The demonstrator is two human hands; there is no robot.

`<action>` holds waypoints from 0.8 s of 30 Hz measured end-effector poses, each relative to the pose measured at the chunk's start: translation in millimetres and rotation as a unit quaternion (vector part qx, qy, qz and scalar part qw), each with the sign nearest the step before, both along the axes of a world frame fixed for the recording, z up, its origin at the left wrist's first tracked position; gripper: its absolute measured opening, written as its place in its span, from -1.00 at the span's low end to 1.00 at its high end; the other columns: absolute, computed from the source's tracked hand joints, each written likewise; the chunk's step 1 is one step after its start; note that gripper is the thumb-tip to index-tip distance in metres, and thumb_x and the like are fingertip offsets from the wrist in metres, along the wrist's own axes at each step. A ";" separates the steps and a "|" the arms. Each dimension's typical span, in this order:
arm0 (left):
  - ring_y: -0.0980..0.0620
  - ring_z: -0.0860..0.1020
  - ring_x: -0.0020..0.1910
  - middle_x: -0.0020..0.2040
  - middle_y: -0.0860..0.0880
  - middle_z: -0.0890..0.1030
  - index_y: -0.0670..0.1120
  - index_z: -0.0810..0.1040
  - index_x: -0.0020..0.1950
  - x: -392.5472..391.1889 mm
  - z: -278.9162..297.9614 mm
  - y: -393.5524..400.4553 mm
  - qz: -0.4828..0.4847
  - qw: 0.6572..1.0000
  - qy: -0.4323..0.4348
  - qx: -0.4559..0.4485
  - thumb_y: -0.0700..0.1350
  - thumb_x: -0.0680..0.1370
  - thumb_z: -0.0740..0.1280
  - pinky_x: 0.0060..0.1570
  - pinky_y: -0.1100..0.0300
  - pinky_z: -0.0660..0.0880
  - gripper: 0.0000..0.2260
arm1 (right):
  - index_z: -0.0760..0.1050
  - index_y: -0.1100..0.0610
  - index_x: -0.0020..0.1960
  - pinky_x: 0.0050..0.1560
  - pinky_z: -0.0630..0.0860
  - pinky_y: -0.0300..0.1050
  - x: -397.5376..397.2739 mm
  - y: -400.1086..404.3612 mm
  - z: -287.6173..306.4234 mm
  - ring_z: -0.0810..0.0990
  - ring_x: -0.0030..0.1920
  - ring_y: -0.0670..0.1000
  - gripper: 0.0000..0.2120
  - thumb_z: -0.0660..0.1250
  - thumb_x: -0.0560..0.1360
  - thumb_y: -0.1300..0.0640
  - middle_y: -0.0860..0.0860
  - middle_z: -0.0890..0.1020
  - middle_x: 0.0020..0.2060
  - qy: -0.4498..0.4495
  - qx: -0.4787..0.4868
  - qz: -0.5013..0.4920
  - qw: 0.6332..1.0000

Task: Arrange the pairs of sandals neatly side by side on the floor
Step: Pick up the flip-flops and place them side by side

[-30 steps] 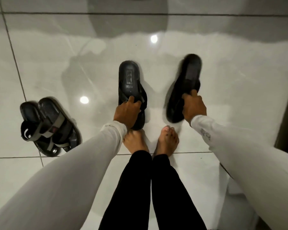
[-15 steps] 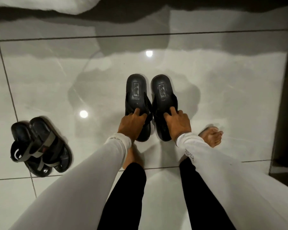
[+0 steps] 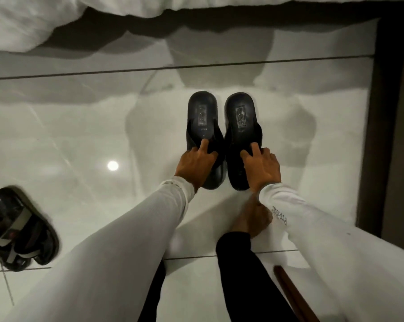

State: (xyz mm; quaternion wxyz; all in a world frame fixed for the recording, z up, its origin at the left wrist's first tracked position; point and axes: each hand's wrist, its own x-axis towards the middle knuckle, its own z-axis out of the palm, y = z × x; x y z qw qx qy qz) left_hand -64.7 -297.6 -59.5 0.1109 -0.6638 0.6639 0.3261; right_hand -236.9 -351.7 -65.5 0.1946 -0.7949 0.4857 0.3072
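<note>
Two black slip-on sandals lie side by side on the glossy white tile floor, heels pointing away from me. My left hand (image 3: pixel 194 163) grips the strap of the left sandal (image 3: pixel 202 115). My right hand (image 3: pixel 261 167) grips the strap of the right sandal (image 3: pixel 241 117). The two sandals are nearly parallel with a narrow gap between them. A second pair, black strapped sandals with grey bands (image 3: pixel 17 231), lies at the left edge, one stacked partly on the other.
White bedding (image 3: pixel 45 17) hangs over the floor at the top. A dark wooden frame (image 3: pixel 391 126) runs down the right side. My bare foot (image 3: pixel 252 219) stands just behind the right sandal. A brown wooden piece (image 3: pixel 294 296) shows at the bottom right.
The right sandal came in from an angled spot at the right to lie next to the left one. The view has tilted forward, and both sandals shifted a little farther from me.
</note>
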 end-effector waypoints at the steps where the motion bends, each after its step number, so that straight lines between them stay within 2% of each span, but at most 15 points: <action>1: -0.26 0.62 0.04 0.40 -0.22 0.35 -0.10 0.49 0.34 -9.3 -0.8 -11.0 -0.006 1.000 0.000 -0.004 -0.16 0.57 0.34 0.07 -0.07 0.61 -0.67 | 0.39 0.10 0.32 0.19 0.49 0.12 -9.8 -9.8 0.1 0.47 0.15 0.28 -0.45 0.48 0.38 0.24 0.19 0.37 0.32 0.001 -0.003 -0.005 1.000; 8: -0.25 0.63 0.01 0.40 -0.23 0.34 -0.09 0.51 0.31 -66.2 -7.2 -68.8 -0.034 0.999 -0.010 -0.015 -0.17 0.58 0.30 0.00 -0.07 0.61 -0.71 | 0.46 0.17 0.23 0.00 0.51 0.13 -66.9 -67.3 -0.5 0.51 0.04 0.32 -0.58 0.42 0.40 0.31 0.23 0.43 0.25 0.010 -0.028 -0.019 0.999; 16: -0.23 0.65 -0.02 0.36 -0.23 0.40 -0.11 0.52 0.26 -91.6 -14.8 -93.7 -0.016 0.999 -0.008 -0.028 -0.15 0.56 0.34 -0.04 -0.06 0.65 -0.73 | 0.46 0.17 0.22 0.02 0.48 0.15 -96.1 -98.0 -0.5 0.51 0.04 0.32 -0.57 0.42 0.38 0.32 0.21 0.43 0.25 0.008 -0.022 -0.006 1.000; 19: -0.24 0.63 -0.02 0.30 -0.24 0.44 -0.13 0.56 0.21 -92.1 -12.1 -97.3 -0.021 0.999 0.002 -0.046 -0.18 0.53 0.37 -0.08 -0.08 0.65 -0.75 | 0.43 0.15 0.26 0.09 0.49 0.16 -95.8 -99.8 2.5 0.51 0.12 0.33 -0.54 0.41 0.39 0.30 0.21 0.36 0.37 0.000 -0.017 -0.019 1.000; 22: -0.25 0.63 -0.07 0.27 -0.26 0.49 -0.10 0.60 0.18 -87.6 -10.0 -85.8 -0.046 0.997 -0.006 -0.063 -0.19 0.52 0.37 -0.17 -0.06 0.66 -0.76 | 0.40 0.11 0.29 0.18 0.47 0.18 -91.6 -94.4 8.3 0.43 0.29 0.34 -0.47 0.44 0.36 0.32 0.22 0.21 0.51 -0.003 -0.017 -0.030 0.999; 24: -0.24 0.62 -0.13 0.23 -0.27 0.53 -0.05 0.60 0.23 -78.8 -6.9 -68.1 -0.044 0.996 -0.003 -0.080 -0.21 0.50 0.36 -0.26 -0.02 0.63 -0.70 | 0.36 0.10 0.33 0.21 0.46 0.19 -84.7 -85.2 16.3 0.36 0.37 0.34 -0.40 0.45 0.35 0.34 0.24 0.16 0.53 0.006 -0.022 -0.028 0.999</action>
